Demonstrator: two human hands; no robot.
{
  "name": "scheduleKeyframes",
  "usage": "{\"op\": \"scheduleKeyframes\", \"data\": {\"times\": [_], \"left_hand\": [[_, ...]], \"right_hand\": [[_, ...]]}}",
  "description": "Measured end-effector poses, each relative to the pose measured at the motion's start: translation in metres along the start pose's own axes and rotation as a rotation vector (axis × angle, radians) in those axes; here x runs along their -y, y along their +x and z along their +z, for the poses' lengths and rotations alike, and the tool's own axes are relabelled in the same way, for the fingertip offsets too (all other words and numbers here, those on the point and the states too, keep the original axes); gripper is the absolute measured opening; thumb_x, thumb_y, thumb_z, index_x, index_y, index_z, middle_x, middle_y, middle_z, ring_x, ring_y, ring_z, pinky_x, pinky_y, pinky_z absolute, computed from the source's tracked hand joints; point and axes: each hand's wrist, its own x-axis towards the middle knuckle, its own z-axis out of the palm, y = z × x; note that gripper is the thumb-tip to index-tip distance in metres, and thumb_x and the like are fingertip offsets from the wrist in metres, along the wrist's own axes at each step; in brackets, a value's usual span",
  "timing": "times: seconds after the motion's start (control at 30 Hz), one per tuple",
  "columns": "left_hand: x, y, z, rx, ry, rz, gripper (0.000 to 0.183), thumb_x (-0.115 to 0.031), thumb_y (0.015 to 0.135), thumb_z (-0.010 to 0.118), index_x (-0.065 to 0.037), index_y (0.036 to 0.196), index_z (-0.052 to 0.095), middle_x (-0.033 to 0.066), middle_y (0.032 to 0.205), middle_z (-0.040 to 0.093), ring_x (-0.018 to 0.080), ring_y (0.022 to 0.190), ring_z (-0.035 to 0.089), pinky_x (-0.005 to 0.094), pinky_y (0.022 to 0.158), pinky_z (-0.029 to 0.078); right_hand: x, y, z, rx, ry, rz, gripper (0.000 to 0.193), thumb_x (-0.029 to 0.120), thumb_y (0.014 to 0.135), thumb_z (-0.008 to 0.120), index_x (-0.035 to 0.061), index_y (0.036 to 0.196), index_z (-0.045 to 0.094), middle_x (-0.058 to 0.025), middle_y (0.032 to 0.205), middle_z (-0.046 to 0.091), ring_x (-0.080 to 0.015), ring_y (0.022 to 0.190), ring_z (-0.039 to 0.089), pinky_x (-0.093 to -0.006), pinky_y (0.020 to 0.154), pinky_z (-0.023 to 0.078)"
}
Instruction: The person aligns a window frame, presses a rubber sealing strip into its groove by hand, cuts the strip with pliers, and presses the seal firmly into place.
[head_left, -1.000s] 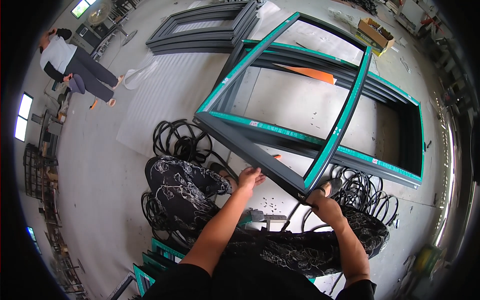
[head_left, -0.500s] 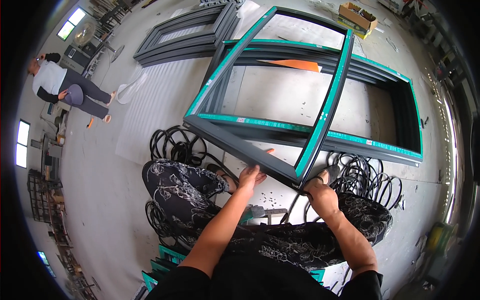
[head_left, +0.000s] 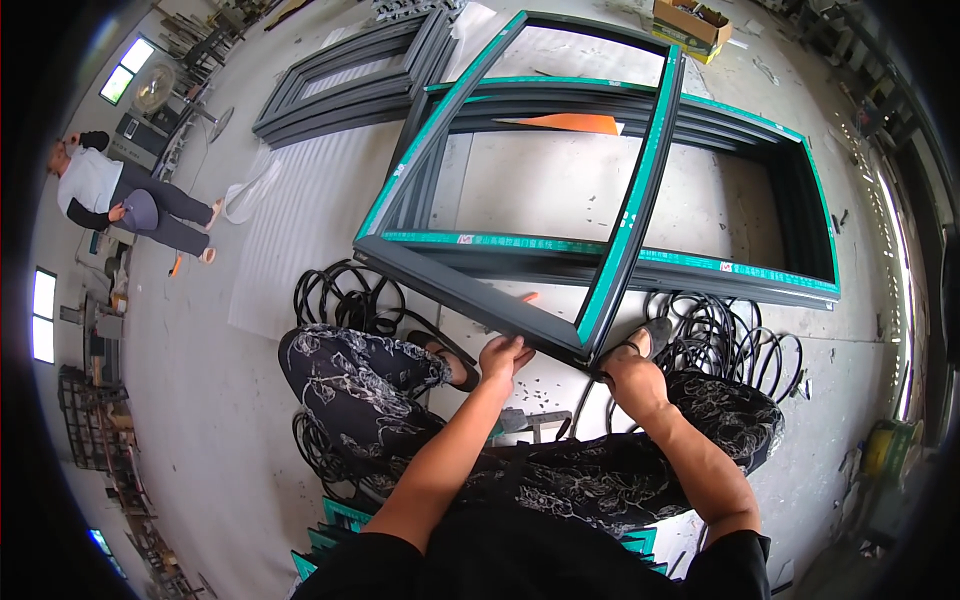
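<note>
Concrete workshop floor (head_left: 200, 400) throughout. Dark grey metal window frame with teal protective tape (head_left: 600, 250) is held tilted, its near corner raised above the person's lap. Left hand (head_left: 503, 357) grips the frame's lower rail from beneath, fingers curled around its edge. Right hand (head_left: 630, 378) is clenched at the near corner of the frame. Larger grey frame (head_left: 800, 200) lies flat beyond it. Black rubber gasket coils (head_left: 345, 295) lie left of the held frame. Another person (head_left: 120, 205) stands far left.
</note>
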Motion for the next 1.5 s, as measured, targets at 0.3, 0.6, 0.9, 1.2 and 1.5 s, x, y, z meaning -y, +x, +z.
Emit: {"op": "scheduleKeyframes", "data": {"times": [0.3,0.6,0.9,1.2,1.5], "left_hand": [[0.003,-0.008,0.007,0.055,0.065,-0.082,0.015,-0.007,0.084,0.060,0.001,0.092,0.051,0.0104,0.090,0.054,0.0255,0.083,0.059,0.0387,0.081,0.054],[0.020,-0.010,0.014,0.157,0.064,-0.140,0.019,-0.007,0.083,0.060,0.003,0.097,0.052,0.0131,0.093,0.057,0.0272,0.080,0.062,0.0394,0.078,0.054],[0.027,-0.020,0.027,0.179,0.114,-0.219,0.016,-0.005,0.082,0.060,0.001,0.096,0.054,0.0129,0.092,0.059,0.0256,0.083,0.062,0.0389,0.079,0.054],[-0.043,0.034,-0.041,-0.025,-0.004,-0.074,0.032,-0.007,0.076,0.068,0.001,0.098,0.048,0.0126,0.090,0.058,0.0286,0.085,0.060,0.0405,0.079,0.054],[-0.109,0.100,-0.123,-0.091,-0.236,0.120,0.038,-0.029,0.090,0.050,0.002,0.113,0.047,0.0153,0.115,0.053,0.0285,0.109,0.051,0.0411,0.094,0.043]], "right_hand": [[0.001,0.002,0.002,0.060,-0.084,0.003,0.010,0.006,0.069,0.054,0.0070,0.070,0.063,-0.0113,0.074,0.062,-0.0275,0.075,0.060,-0.0348,0.068,0.049],[0.007,0.007,0.001,0.127,-0.123,0.033,0.012,0.006,0.068,0.054,0.0080,0.073,0.065,-0.0112,0.074,0.062,-0.0270,0.076,0.060,-0.0351,0.068,0.049],[0.005,0.010,0.004,0.191,-0.169,0.039,0.011,0.007,0.068,0.056,0.0083,0.073,0.066,-0.0118,0.075,0.063,-0.0273,0.077,0.061,-0.0354,0.066,0.049],[0.000,0.013,0.007,0.222,-0.151,0.023,0.008,0.010,0.069,0.059,0.0085,0.072,0.066,-0.0096,0.071,0.064,-0.0260,0.073,0.063,-0.0352,0.067,0.051],[-0.010,0.018,0.009,0.345,-0.278,-0.066,0.028,0.027,0.075,0.063,0.0028,0.089,0.066,-0.0214,0.094,0.057,-0.0346,0.085,0.059,-0.0362,0.070,0.051]]}}
